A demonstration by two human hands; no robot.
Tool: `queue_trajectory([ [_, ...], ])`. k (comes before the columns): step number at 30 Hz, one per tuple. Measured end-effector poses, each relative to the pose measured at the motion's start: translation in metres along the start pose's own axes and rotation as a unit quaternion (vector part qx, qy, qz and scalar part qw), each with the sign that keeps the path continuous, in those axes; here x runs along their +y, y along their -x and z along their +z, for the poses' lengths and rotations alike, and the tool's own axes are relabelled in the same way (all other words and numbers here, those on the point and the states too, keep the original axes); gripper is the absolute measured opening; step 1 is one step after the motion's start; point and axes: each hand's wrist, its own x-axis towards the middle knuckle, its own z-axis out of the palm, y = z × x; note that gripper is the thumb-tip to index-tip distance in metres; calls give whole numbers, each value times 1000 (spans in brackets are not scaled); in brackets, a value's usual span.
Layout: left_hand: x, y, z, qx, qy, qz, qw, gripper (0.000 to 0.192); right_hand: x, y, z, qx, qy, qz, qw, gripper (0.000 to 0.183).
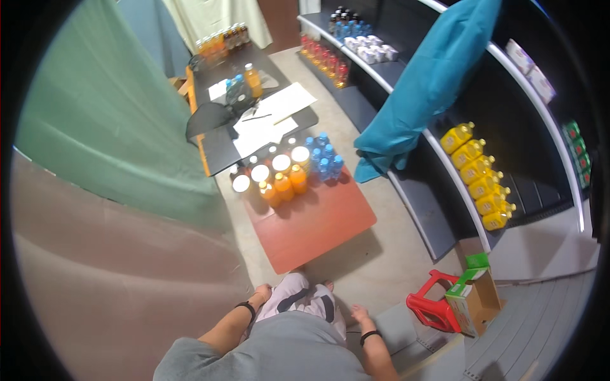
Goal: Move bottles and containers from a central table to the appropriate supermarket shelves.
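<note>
Both my hands hang low at my sides, away from the goods. My left hand (263, 291) is beside my thigh, its fingers partly curled; whether anything is in it cannot be told. Out to the right, my right hand (360, 313) has its fingers apart and holds nothing. In front of me stands a low red table (314, 228). On it are orange drink bottles (284, 186), several jars with white lids (281, 163), dark-capped or dark bottles behind them, and a group of small blue bottles (326, 159) at the right back corner.
Beyond is a black table (219, 152) with papers (267, 114), a bag and bottles. Shelves at right hold yellow jugs (476, 171), white packs (369, 49) and red bottles (324, 59). Teal cloth (424, 90) hangs over them. A red stool (429, 305) and open carton (474, 302) stand nearby; curtains (109, 124) hang left.
</note>
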Motion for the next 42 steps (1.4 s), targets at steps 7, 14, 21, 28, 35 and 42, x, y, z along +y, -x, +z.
queue_trajectory([
  [7,-16,-10,-5,-30,145,-53,988,30,-67,-61,-47,84,266,-76,957,35],
  [14,25,-99,-25,-51,76,-8,996,29,-231,-60,-42,40,106,-174,978,38],
  [21,98,-126,-72,-60,505,-34,860,22,-261,-68,-20,-56,280,-128,950,40],
  [28,122,-122,-68,14,513,-92,853,17,-287,-121,-37,-123,221,-76,965,38],
  [35,120,-107,-43,-56,525,-112,842,19,-438,-137,-10,-40,223,-300,927,31],
  [42,191,-95,-90,245,401,19,883,19,-494,-162,34,-141,517,-255,805,29],
])
